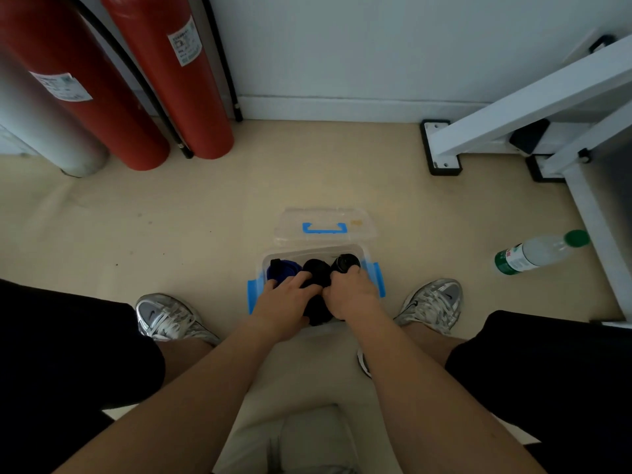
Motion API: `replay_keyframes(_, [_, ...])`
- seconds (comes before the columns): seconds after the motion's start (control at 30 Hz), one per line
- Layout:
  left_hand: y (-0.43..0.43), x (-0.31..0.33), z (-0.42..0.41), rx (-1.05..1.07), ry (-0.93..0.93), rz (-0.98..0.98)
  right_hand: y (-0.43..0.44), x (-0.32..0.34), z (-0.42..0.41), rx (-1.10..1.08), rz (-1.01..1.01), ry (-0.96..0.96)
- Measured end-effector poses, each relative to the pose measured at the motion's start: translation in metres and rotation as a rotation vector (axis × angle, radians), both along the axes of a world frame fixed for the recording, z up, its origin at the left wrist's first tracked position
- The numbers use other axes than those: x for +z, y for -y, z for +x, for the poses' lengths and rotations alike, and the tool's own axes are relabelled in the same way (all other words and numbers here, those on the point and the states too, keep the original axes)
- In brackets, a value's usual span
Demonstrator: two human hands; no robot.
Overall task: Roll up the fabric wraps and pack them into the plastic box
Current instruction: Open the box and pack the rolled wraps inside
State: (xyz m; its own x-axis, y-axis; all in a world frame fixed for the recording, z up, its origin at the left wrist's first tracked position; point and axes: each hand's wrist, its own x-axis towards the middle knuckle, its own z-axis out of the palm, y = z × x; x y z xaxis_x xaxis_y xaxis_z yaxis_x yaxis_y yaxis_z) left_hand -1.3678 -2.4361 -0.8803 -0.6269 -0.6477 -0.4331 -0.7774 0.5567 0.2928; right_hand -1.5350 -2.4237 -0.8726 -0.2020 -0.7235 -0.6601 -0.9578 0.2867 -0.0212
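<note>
Down in the clear plastic box with blue side latches (pixel 376 280), sitting on the beige floor between the person's feet, the packing is well along: a blue rolled fabric wrap (pixel 282 268) sits at the far left, a black rolled wrap (pixel 316 267) beside it, and another black roll (pixel 346 261) at the far right, all standing on end so the row fits snugly. A near black wrap (pixel 319 311) is wedged in front of them. The left hand (pixel 285 297) lies with fingers stretched flat across the blue and black rolls, likely pinning them so they don't spring loose. The right hand (pixel 352 294) is knuckles-up with fingers curled, apparently clutching that near black wrap and working it down into the gap. The box's clear lid with a blue handle (pixel 325 228) is thrown back flat behind it, out of the way. Silver-and-white laced sneakers (pixel 171 318) flank the box on either side. Off to the right a clear water bottle with a green cap and green label (pixel 537 253) lies on its side; its print is too small to read. Two red cylinders (pixel 164 80) lean at the back left wall, their white stickers blurred past reading. A white metal frame on black feet (pixel 513 107) stands at right.
</note>
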Motion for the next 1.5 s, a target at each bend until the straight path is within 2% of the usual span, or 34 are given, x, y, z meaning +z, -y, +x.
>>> replay_keyframes(0.1, [-0.001,-0.001,0.001,-0.018,0.017,-0.035,0.001,0.001,-0.002,0.003,-0.051,-0.008])
replay_keyframes(0.23, [-0.001,-0.001,0.001,-0.017,0.018,-0.027,0.005,0.0,0.005,-0.004,-0.127,-0.138])
replay_keyframes(0.4, [0.004,0.003,0.001,-0.016,0.025,0.025,0.004,-0.008,0.005,0.073,-0.12,-0.155])
replay_keyframes(0.47, [0.007,0.004,0.0,-0.011,0.025,0.053,0.005,-0.008,-0.003,0.085,-0.096,-0.053])
replay_keyframes(0.57, [0.01,0.006,-0.002,0.006,0.018,0.081,0.009,-0.001,-0.025,0.028,0.02,0.221])
replay_keyframes(0.67, [0.011,0.007,-0.005,0.024,0.008,0.094,0.008,0.001,-0.047,-0.153,0.115,0.449])
replay_keyframes(0.77, [0.008,0.007,-0.006,0.036,0.013,0.078,0.0,0.0,-0.056,-0.277,0.084,0.526])
replay_keyframes(0.87, [0.003,0.005,-0.006,0.045,0.022,0.067,-0.002,-0.003,-0.053,-0.252,0.017,0.481])
replay_keyframes(1.03, [0.002,0.005,-0.005,0.041,0.015,0.1,-0.008,-0.011,-0.025,-0.007,-0.038,0.153])
replay_keyframes(1.1, [0.007,0.007,-0.004,0.038,0.007,0.142,-0.007,-0.015,-0.021,0.045,0.006,0.103])
replay_keyframes(1.2, [0.014,0.008,-0.003,0.028,0.01,0.182,-0.001,-0.012,-0.033,0.007,0.029,0.29])
replay_keyframes(1.27, [0.016,0.008,-0.004,0.02,0.027,0.181,-0.005,-0.007,-0.045,-0.036,-0.107,0.405])
replay_keyframes(1.3, [0.016,0.007,-0.004,0.02,0.035,0.179,-0.011,-0.006,-0.047,-0.043,-0.192,0.399])
replay_keyframes(1.37, [0.016,0.005,-0.006,0.029,0.038,0.176,-0.025,-0.009,-0.042,-0.065,-0.297,0.275])
replay_keyframes(1.5, [0.013,0.003,-0.005,0.026,0.04,0.172,-0.029,-0.021,-0.021,-0.022,-0.295,0.044])
